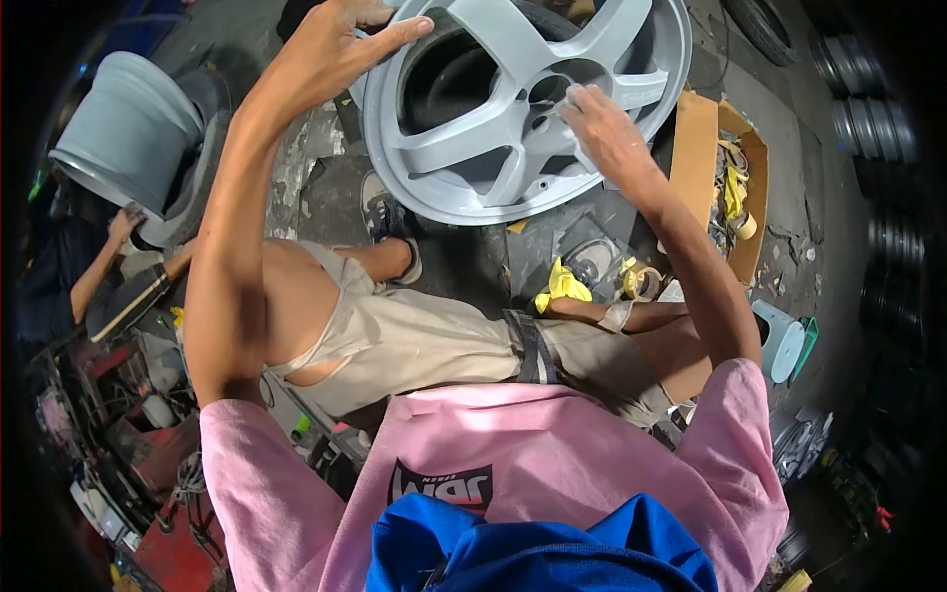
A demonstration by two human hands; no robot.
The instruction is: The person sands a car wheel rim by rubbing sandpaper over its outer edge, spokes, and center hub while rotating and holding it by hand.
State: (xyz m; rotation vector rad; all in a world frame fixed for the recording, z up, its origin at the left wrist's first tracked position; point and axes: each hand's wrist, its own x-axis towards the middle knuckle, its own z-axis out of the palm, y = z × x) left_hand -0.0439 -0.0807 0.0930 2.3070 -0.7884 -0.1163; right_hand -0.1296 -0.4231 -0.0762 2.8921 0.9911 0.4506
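A light grey spoked wheel rim (508, 99) stands tilted in front of me, with a black tyre (444, 79) showing behind its openings. At its upper left edge is my left hand (350, 39), thumb along the outer lip and fingers partly hidden behind it. My right hand (604, 128) is closed against the face near the hub, fingertips bent around something pale and thin that I cannot make out. Whitish dust coats those fingers.
To the right is a cardboard box (695, 148) of mixed scraps. A second grey rim (128, 128) lies on a tyre at left, near another person's hand (125, 225). Yellow cloth (565, 286), a tape roll (646, 283) and a light blue container (779, 340) lie nearby.
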